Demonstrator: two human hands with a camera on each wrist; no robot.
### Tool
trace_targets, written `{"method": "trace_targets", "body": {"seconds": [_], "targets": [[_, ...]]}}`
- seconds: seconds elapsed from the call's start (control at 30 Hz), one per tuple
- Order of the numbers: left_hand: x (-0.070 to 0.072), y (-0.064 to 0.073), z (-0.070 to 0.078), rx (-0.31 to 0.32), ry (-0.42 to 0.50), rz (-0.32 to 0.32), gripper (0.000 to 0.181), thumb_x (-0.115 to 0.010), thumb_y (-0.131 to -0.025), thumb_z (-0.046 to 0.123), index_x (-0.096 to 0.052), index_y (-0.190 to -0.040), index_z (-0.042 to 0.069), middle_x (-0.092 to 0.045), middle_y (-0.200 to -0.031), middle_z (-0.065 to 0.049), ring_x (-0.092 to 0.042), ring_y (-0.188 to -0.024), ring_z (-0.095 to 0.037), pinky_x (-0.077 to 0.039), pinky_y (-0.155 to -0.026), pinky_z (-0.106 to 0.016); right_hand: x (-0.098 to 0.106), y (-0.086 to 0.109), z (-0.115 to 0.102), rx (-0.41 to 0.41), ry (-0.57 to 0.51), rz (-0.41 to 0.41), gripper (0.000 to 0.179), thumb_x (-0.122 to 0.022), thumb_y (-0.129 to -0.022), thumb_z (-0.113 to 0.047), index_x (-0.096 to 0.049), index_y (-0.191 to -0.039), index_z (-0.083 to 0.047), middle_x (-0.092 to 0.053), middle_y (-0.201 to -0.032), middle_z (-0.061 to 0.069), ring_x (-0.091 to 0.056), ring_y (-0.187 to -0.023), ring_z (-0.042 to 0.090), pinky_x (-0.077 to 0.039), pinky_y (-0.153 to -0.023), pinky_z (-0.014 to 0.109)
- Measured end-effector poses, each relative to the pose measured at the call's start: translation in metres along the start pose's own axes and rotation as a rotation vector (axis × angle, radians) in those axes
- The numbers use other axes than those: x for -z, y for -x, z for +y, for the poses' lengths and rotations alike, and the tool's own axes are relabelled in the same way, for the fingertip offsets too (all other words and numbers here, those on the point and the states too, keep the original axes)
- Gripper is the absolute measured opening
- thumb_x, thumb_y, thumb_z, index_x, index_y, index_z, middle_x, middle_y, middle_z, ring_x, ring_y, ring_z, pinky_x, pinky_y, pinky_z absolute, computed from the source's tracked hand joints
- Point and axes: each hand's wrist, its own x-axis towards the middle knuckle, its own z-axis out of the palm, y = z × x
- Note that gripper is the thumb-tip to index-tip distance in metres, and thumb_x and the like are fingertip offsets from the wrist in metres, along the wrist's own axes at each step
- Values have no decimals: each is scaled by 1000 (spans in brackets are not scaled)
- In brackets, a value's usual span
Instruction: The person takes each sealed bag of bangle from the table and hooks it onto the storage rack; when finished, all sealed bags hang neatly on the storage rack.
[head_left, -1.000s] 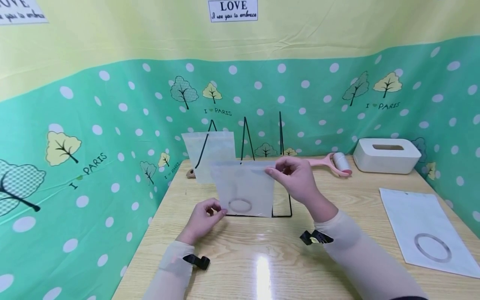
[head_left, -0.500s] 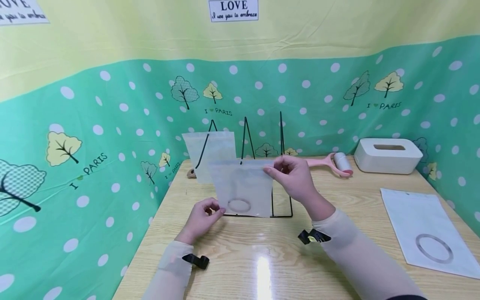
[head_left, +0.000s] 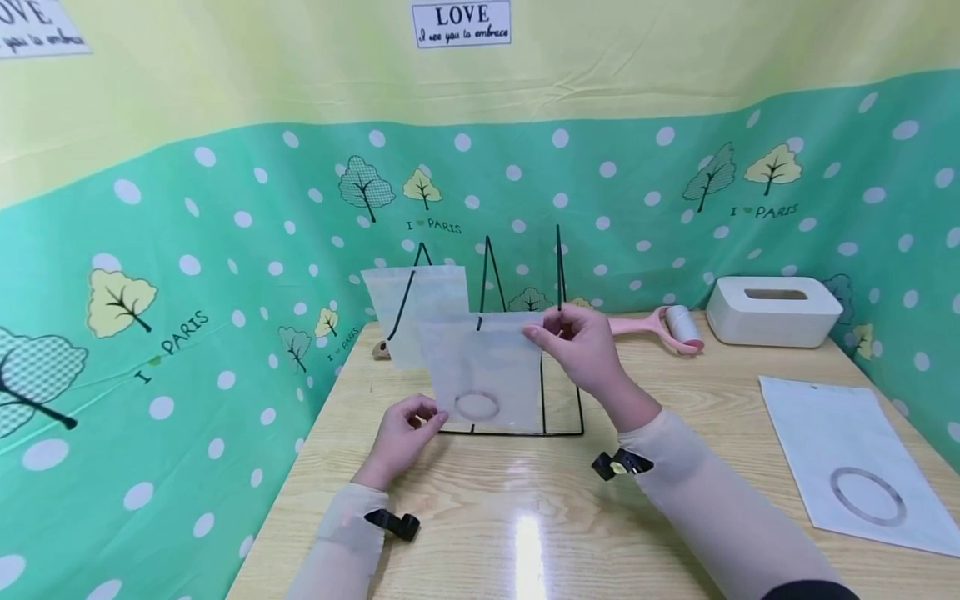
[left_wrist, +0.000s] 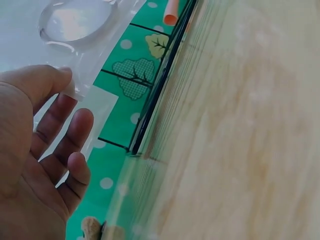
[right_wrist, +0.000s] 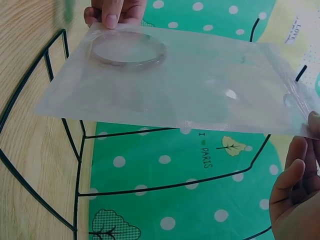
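Observation:
A translucent white zip bag (head_left: 495, 358) hangs upright between my hands in front of a black wire rack (head_left: 564, 433). A ring-shaped bangle (right_wrist: 132, 64) shows inside it, near the bottom. With thumb and fingertips my left hand (head_left: 401, 437) pinches the bag's lower left corner; in the left wrist view its other fingers are loosely bent. My right hand (head_left: 591, 350) pinches the upper right corner by the zip edge. Behind, a second white bag (head_left: 416, 296) hangs on the rack's left part. The held bag covers the rack's middle and part of that second bag.
On the right of the table (head_left: 480, 517) lies another white bag (head_left: 832, 433) with a ring in it. Farther back are a white tissue box (head_left: 772, 321) and a pink-handled lint roller (head_left: 660, 329). A small brown object (head_left: 381, 351) is at the back left. Patterned cloth (head_left: 300, 192) surrounds the table.
The held bag has risen slightly, its right side most, exposing more of the rack's base bar. My right hand has moved a little up and left; the left hand stays nearly still.

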Motion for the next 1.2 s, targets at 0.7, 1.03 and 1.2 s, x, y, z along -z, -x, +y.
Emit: {"method": "trace_targets", "body": {"seconds": [0.7, 1.03, 1.2], "targets": [[-1, -34, 0, 84, -74, 51, 7, -77, -99, 23, -78, -102, 17, -73, -96, 3, -65, -86, -18, -53, -74, -33, 2, -29, 18, -99, 52, 28, 24, -84, -92, -31, -76, -91, -9, -63, -82, 7, -51, -72, 21, -43, -58, 29], [-5, -50, 3, 141, -119, 89, 10, -77, -99, 25, -77, -104, 15, -73, -103, 0, -66, -90, -19, -54, -75, -35, 7, -46, 20, -186, 49, -29, 27, -79, -97, -29, -75, -104, -4, -65, -94, 9, -60, -83, 23, -58, -67, 38], [-7, -57, 5, 142, -120, 105, 13, -77, -98, 26, -77, -103, 14, -73, -103, -1, -66, -88, -20, -54, -75, -35, 9, -53, 23, -218, 36, -7, 29, -79, -96, -33, -75, -106, -7, -66, -96, 11, -62, -82, 25, -57, -69, 35]]}}
